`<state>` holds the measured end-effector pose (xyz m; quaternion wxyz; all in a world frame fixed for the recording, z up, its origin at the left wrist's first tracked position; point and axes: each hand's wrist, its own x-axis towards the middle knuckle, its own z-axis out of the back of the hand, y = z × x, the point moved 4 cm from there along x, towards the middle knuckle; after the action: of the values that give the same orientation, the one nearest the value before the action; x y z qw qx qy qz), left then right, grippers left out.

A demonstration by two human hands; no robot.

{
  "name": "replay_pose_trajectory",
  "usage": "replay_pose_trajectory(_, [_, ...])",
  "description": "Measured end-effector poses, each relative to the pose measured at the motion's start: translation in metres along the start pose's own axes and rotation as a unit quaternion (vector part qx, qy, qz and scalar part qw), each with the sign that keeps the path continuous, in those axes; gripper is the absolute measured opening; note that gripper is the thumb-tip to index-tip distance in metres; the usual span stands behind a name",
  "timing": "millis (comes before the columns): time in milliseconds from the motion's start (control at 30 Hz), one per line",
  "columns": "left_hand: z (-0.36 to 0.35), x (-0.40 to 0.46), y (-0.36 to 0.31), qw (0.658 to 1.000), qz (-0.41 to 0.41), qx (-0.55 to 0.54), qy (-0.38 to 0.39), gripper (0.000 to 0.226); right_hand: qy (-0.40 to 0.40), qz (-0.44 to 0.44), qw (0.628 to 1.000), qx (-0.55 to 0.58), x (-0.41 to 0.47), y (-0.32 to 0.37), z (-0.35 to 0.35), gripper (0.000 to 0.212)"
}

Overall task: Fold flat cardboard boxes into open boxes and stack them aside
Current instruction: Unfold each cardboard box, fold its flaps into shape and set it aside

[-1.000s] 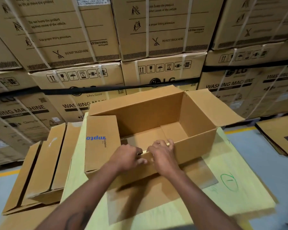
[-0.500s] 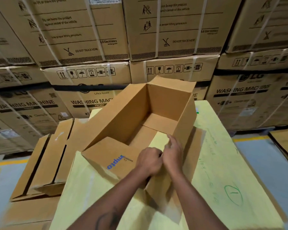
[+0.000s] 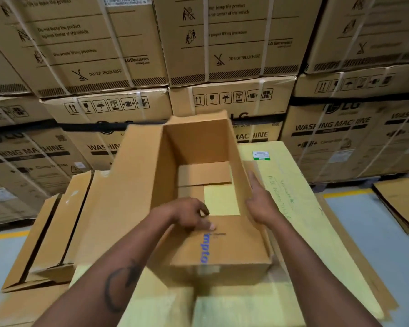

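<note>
An open brown cardboard box (image 3: 137,190) stands lengthwise in front of me on a yellow sheet (image 3: 293,199). Its bottom flaps are partly folded in, and a gap in the floor shows the yellow sheet. My left hand (image 3: 189,214) rests with curled fingers on the near flap printed with blue letters (image 3: 222,244), fingertips pressing its inner edge. My right hand (image 3: 261,201) lies with straight fingers against the outside of the box's right wall.
Folded cardboard boxes (image 3: 52,232) lie stacked at my left on the floor. Flat cardboard sheets (image 3: 401,206) lie at the right edge. A wall of strapped washing-machine cartons (image 3: 234,43) rises close behind the yellow sheet. Blue-grey floor (image 3: 364,232) with a yellow line shows at right.
The box has turned clockwise until its long side points away from me. My hands, close together at its near corner before, have parted: left on the near flap, right on the right wall.
</note>
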<state>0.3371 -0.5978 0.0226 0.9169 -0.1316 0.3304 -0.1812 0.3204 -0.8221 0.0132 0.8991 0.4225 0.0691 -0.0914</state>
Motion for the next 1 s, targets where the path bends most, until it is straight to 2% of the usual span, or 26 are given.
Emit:
replay_pose_trajectory(33, [-0.002, -0.005, 0.002, 1.000, -0.017, -0.009, 0.013, 0.066, -0.019, 0.008, 1.000, 0.004, 0.004, 0.003, 0.002, 0.090])
replay_pose_trajectory(100, [-0.001, -0.017, 0.008, 0.998, -0.044, -0.034, -0.025, 0.046, -0.045, 0.038, 0.998, 0.003, 0.011, 0.014, -0.003, 0.088])
replay_pose_trajectory(200, [0.012, -0.041, 0.030, 0.984, -0.039, -0.118, -0.130, 0.037, -0.084, 0.050, 0.995, 0.002, 0.024, 0.030, -0.015, 0.068])
replay_pose_trajectory(267, [0.019, -0.059, 0.040, 0.972, -0.045, -0.161, -0.168, 0.038, -0.101, 0.027, 0.994, 0.034, 0.028, 0.037, -0.016, 0.055])
replay_pose_trajectory(333, [0.024, -0.078, 0.034, 0.956, -0.065, -0.227, -0.172, 0.035, -0.061, -0.007, 0.990, 0.128, 0.030, 0.040, -0.014, 0.037])
replay_pose_trajectory(400, [0.031, -0.093, 0.021, 0.943, -0.090, -0.263, -0.184, 0.033, 0.013, -0.043, 0.969, 0.243, 0.026, 0.039, -0.006, 0.020])
replay_pose_trajectory(467, [0.042, -0.106, 0.002, 0.945, -0.131, -0.212, -0.213, 0.032, 0.063, -0.046, 0.959, 0.274, 0.018, 0.041, 0.006, 0.023])
replay_pose_trajectory(567, [0.055, -0.133, -0.029, 0.939, -0.225, -0.069, -0.252, 0.026, 0.100, -0.045, 0.974, 0.200, 0.002, 0.040, 0.007, 0.022])
replay_pose_trajectory(633, [0.053, -0.157, -0.049, 0.916, -0.279, 0.047, -0.285, 0.023, 0.112, -0.046, 0.987, 0.108, -0.016, 0.033, -0.007, 0.040])
replay_pose_trajectory(700, [0.037, -0.178, -0.055, 0.892, -0.311, 0.128, -0.302, 0.024, 0.088, -0.045, 0.992, 0.076, -0.035, 0.025, -0.024, 0.056])
replay_pose_trajectory(733, [0.026, -0.185, -0.052, 0.894, -0.310, 0.136, -0.293, 0.025, 0.066, -0.043, 0.994, 0.076, -0.045, 0.023, -0.032, 0.062])
replay_pose_trajectory(800, [0.010, -0.196, -0.033, 0.925, -0.275, 0.076, -0.249, 0.029, 0.016, -0.045, 0.995, 0.084, -0.055, 0.025, -0.042, 0.067])
replay_pose_trajectory(867, [0.002, -0.204, -0.012, 0.960, -0.241, -0.074, -0.123, 0.022, -0.018, -0.062, 0.994, 0.084, -0.060, 0.031, -0.049, 0.070])
replay_pose_trajectory(900, [-0.004, -0.208, -0.007, 0.961, -0.232, -0.143, -0.036, 0.016, -0.029, -0.067, 0.994, 0.081, -0.064, 0.034, -0.053, 0.071])
replay_pose_trajectory(967, [-0.024, -0.204, 0.000, 0.953, -0.221, -0.194, 0.076, 0.019, -0.049, -0.062, 0.994, 0.074, -0.068, 0.038, -0.061, 0.073])
replay_pose_trajectory(1000, [-0.038, -0.195, 0.004, 0.958, -0.209, -0.180, 0.082, 0.028, -0.061, -0.057, 0.994, 0.071, -0.071, 0.041, -0.062, 0.071])
